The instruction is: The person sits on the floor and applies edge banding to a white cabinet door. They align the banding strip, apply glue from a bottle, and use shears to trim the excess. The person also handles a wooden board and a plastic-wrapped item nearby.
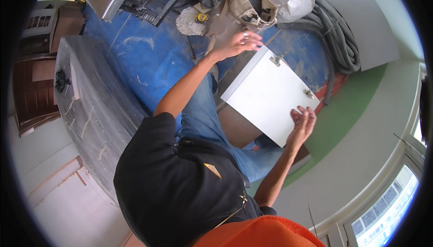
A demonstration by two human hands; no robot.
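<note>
A white cabinet door (pixel 266 91) lies tilted across my knees, with a metal hinge (pixel 275 61) near its far corner and a second hinge (pixel 308 94) near its right corner. My left hand (pixel 239 44) is just beyond the far left corner. Its fingers are stretched out, slightly blurred, and a small shiny spot shows on them. Over the panel's right edge is my right hand (pixel 303 124), its fingers loosely bent and apart. Whether it touches the surface I cannot tell. Beneath the door is a brown board (pixel 239 127), partly hidden.
Blue sheeting (pixel 140 62) covers the floor. Ahead lie a canvas tool bag (pixel 246 7), a white sack (pixel 295 3), a coiled grey hose (pixel 336 34) and a yellow tape measure (pixel 201 18). A plastic-wrapped piece (pixel 97 111) stands left; a green-bordered wall (pixel 347 111) rises right.
</note>
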